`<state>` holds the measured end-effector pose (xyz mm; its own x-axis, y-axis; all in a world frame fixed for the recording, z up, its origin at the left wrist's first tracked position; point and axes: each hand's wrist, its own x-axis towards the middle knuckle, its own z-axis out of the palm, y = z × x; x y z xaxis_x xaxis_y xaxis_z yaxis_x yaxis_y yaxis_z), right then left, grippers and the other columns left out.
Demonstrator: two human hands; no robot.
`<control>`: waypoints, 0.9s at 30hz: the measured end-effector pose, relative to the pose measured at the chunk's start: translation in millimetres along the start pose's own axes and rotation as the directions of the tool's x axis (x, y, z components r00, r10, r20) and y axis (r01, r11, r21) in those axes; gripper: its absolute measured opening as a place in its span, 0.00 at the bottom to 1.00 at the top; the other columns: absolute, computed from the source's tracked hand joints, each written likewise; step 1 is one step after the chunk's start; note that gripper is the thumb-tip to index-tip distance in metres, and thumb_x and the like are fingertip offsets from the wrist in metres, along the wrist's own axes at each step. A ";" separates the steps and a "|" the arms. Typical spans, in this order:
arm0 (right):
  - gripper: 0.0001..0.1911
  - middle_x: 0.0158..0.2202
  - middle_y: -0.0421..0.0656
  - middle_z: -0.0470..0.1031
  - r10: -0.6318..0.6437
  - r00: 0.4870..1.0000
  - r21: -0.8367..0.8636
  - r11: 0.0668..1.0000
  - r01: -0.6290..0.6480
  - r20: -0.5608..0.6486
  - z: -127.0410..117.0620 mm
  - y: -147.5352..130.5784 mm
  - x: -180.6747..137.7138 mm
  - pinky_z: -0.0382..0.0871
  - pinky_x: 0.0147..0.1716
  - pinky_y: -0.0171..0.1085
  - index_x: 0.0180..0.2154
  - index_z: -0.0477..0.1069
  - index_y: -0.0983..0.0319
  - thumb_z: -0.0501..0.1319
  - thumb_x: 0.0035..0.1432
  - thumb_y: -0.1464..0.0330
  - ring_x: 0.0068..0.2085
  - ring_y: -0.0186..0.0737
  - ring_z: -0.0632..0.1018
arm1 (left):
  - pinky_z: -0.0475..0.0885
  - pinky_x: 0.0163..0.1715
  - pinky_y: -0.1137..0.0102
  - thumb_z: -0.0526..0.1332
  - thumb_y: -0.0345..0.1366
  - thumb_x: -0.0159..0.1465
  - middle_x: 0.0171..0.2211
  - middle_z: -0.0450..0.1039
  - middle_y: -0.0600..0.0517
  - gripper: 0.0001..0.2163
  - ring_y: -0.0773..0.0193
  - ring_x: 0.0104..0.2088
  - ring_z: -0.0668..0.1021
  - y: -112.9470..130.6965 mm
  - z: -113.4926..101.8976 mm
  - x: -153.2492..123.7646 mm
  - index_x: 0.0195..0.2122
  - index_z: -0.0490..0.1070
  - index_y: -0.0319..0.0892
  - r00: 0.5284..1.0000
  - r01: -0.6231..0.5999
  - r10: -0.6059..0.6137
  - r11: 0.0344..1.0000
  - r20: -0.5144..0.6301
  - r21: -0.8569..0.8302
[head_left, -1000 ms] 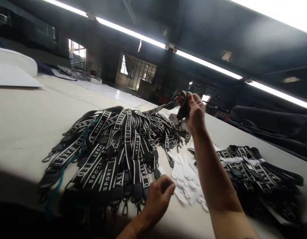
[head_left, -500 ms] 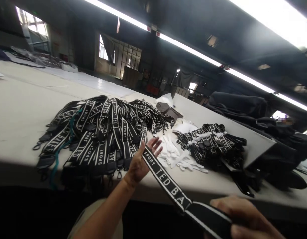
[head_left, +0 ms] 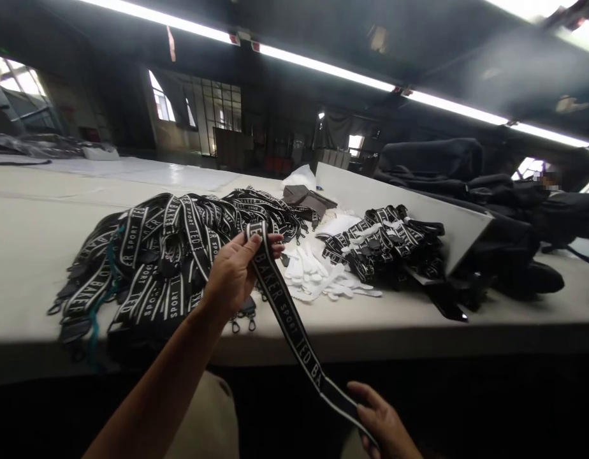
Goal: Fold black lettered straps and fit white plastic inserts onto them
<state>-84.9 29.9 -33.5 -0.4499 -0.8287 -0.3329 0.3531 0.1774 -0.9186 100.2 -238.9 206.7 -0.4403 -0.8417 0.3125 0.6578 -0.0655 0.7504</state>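
A black strap [head_left: 285,312] with white lettering runs taut between my hands. My left hand [head_left: 234,271] is closed round its upper end, just in front of a big loose pile of the same straps [head_left: 170,245] on the table. Low at the frame's bottom, below the table edge, my right hand [head_left: 383,424] pinches the strap's lower end. A heap of small white pieces [head_left: 313,277] lies to the right of my left hand. Beyond it sits a bundled stack of straps [head_left: 385,245].
The pale work table [head_left: 46,217] stretches far to the left and back. A brown folded item [head_left: 306,199] and a white bag [head_left: 300,176] lie behind the piles. Dark fabric [head_left: 466,182] is heaped at the right, with a partly visible person [head_left: 545,182] beyond it.
My right hand drew one strap from the far pile down toward me. My left hand went from open to closed on the strap's upper end. The view swung right.
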 end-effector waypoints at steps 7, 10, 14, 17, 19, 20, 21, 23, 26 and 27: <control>0.31 0.25 0.42 0.74 -0.067 0.997 0.015 0.998 0.067 -0.046 -2.0 -57.0 11.6 0.54 0.13 0.25 0.42 0.79 0.66 0.76 0.41 0.52 0.19 0.27 0.67 | 0.80 0.38 0.73 0.54 0.28 0.71 0.39 0.81 0.47 0.11 0.65 0.34 0.81 12.8 8.9 1.9 0.47 0.75 0.36 0.996 -0.089 0.088 0.991 0.015 0.100; 0.31 0.25 0.43 0.75 -0.072 0.997 0.034 0.997 0.072 -0.019 -3.1 -58.6 13.9 0.57 0.14 0.25 0.43 0.79 0.67 0.77 0.41 0.54 0.20 0.29 0.70 | 0.78 0.42 0.73 0.55 0.29 0.71 0.41 0.81 0.53 0.09 0.68 0.38 0.80 15.8 12.2 -2.0 0.45 0.76 0.38 0.986 -0.169 0.168 0.965 0.022 0.203; 0.29 0.27 0.44 0.77 -0.050 0.999 0.086 0.995 0.050 -0.002 -5.0 -55.3 14.8 0.60 0.14 0.25 0.43 0.80 0.66 0.77 0.41 0.56 0.21 0.30 0.73 | 0.67 0.63 0.62 0.60 0.37 0.70 0.54 0.75 0.60 0.09 0.57 0.61 0.70 24.2 21.1 -5.0 0.48 0.75 0.46 0.973 -0.229 0.202 0.899 0.112 0.373; 0.29 0.26 0.41 0.75 -0.073 0.996 0.135 0.989 0.065 0.055 -7.3 -52.5 9.4 0.62 0.16 0.25 0.48 0.77 0.65 0.76 0.45 0.59 0.22 0.31 0.73 | 0.61 0.66 0.50 0.60 0.37 0.69 0.56 0.74 0.56 0.12 0.50 0.65 0.66 26.6 28.0 -8.4 0.52 0.73 0.41 0.958 -0.285 0.251 0.876 0.137 0.388; 0.32 0.24 0.38 0.72 -0.102 0.988 0.181 0.980 0.080 0.114 -8.5 -53.6 2.1 0.64 0.18 0.25 0.54 0.74 0.62 0.75 0.48 0.61 0.24 0.32 0.74 | 0.66 0.62 0.55 0.59 0.36 0.70 0.53 0.77 0.58 0.11 0.55 0.60 0.71 23.6 31.3 -13.2 0.52 0.73 0.43 0.967 -0.254 0.216 0.880 0.137 0.402; 0.33 0.24 0.37 0.71 -0.113 0.983 0.198 0.977 0.083 0.147 -8.7 -55.5 -2.2 0.65 0.19 0.25 0.56 0.73 0.61 0.75 0.49 0.62 0.25 0.32 0.75 | 0.70 0.58 0.59 0.59 0.36 0.70 0.50 0.78 0.60 0.11 0.59 0.56 0.75 20.2 32.3 -16.7 0.52 0.73 0.45 0.976 -0.215 0.174 0.884 0.133 0.414; 0.33 0.25 0.37 0.71 -0.120 0.977 0.207 0.975 0.082 0.177 -8.5 -57.9 -6.5 0.66 0.19 0.26 0.57 0.71 0.60 0.75 0.50 0.62 0.25 0.32 0.75 | 0.73 0.53 0.64 0.59 0.35 0.70 0.46 0.79 0.60 0.10 0.62 0.49 0.78 15.3 32.9 -21.1 0.51 0.74 0.46 0.984 -0.170 0.127 0.890 0.128 0.422; 0.33 0.27 0.38 0.72 -0.123 0.967 0.200 0.977 0.077 0.225 -6.6 -62.9 -13.7 0.67 0.20 0.26 0.58 0.71 0.60 0.74 0.52 0.62 0.25 0.32 0.74 | 0.76 0.41 0.70 0.61 0.34 0.68 0.40 0.80 0.56 0.11 0.66 0.36 0.79 1.0 32.4 -31.9 0.50 0.75 0.45 0.989 -0.115 0.066 0.908 0.134 0.404; 0.31 0.25 0.38 0.72 -0.069 0.967 0.148 0.988 0.033 0.247 -0.3 -61.0 -17.7 0.67 0.20 0.27 0.57 0.71 0.61 0.72 0.53 0.60 0.23 0.30 0.73 | 0.76 0.32 0.72 0.63 0.34 0.65 0.37 0.79 0.49 0.14 0.65 0.29 0.77 -27.0 27.0 -50.0 0.52 0.74 0.41 0.974 -0.044 -0.059 0.897 0.217 0.440; 0.30 0.25 0.38 0.73 -0.030 0.969 0.126 0.992 -0.002 0.244 2.6 -55.6 -17.2 0.66 0.20 0.27 0.56 0.72 0.62 0.72 0.54 0.59 0.22 0.30 0.73 | 0.76 0.32 0.71 0.64 0.35 0.65 0.36 0.79 0.49 0.14 0.64 0.28 0.77 -35.7 24.7 -55.0 0.52 0.73 0.41 0.963 -0.042 -0.098 0.865 0.252 0.499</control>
<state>-94.7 32.9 23.8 -0.2462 -0.9381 -0.2436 0.4546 0.1103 -0.8839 85.9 -177.1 177.1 -0.6423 -0.6690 0.3740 0.2829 0.2466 0.9269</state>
